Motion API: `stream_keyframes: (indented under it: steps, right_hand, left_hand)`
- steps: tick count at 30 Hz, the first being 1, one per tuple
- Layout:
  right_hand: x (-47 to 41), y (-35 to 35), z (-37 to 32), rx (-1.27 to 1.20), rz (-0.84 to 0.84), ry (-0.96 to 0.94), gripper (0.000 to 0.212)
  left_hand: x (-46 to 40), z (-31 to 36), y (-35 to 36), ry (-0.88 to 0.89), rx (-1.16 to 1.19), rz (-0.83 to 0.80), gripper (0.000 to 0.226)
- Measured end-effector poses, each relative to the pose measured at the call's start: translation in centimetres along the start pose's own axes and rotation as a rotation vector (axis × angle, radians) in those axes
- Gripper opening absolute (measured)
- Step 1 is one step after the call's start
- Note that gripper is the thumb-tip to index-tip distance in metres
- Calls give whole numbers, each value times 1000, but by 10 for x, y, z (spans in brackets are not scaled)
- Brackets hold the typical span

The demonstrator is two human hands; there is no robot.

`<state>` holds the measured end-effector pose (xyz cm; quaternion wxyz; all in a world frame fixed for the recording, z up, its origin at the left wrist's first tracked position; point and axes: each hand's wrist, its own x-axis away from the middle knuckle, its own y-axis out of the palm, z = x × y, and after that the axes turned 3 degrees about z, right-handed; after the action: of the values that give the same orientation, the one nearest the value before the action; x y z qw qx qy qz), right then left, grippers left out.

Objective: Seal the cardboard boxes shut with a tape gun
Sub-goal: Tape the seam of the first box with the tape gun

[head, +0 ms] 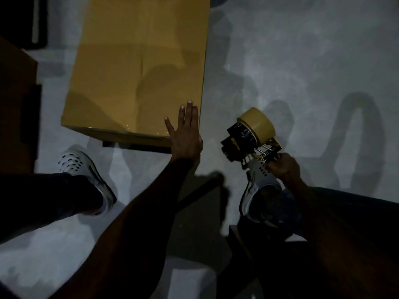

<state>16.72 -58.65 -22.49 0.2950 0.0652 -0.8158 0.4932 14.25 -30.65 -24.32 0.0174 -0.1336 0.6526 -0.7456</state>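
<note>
My left hand [185,134] lies flat on the near right corner of the cardboard box [138,67], fingers [188,114] straight and slightly spread, thumb out to the side. Box stands on the grey floor [302,61], flaps closed, centre seam running away ahead of my fingertips. My right hand [282,167] is curled round the tape gun [250,139] handle, off to the right of the box, apart from it. Tan tape roll [257,124] sits beyond my right knuckles. White shoes [84,169] below both hands. Dim light.
</note>
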Motion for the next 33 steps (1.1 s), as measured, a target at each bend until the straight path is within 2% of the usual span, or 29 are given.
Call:
stream_keyframes:
  steps: [2,4,6,8,11,14,16,20,27,31,33]
  right_hand:
    - [0,0,-10,-64,5,39,14]
    - [0,3,-24,-181,-1,58,12]
    - [-1,9,-42,-347,-34,69,21]
    - [2,17,-67,-496,-76,54,24]
    - [14,24,-110,-669,-148,-1,23]
    - [27,32,-144,-764,-169,-72,23]
    - [33,38,-160,-806,-180,-87,24]
    - [41,55,-188,-869,-211,-62,25]
    - [35,56,-211,-861,-179,-60,28]
    - [18,28,-207,-724,-144,-80,26]
    - [5,11,-196,-652,-105,-57,41]
  left_hand:
    - [-1,-4,-2,16,45,-26,100]
    - [0,-13,-9,73,205,-32,109]
    - [-1,-34,-23,89,379,-8,107]
    - [-5,-75,-35,5,425,61,98]
    - [-16,-157,-49,-200,289,153,94]
    - [-20,-222,-66,-420,263,126,104]
    - [-24,-250,-74,-523,307,48,113]
    - [-31,-284,-67,-602,511,3,141]
    - [-9,-252,-74,-660,545,-19,122]
    - [17,-161,-63,-834,518,25,116]
    - [33,-102,-58,-849,575,19,116]
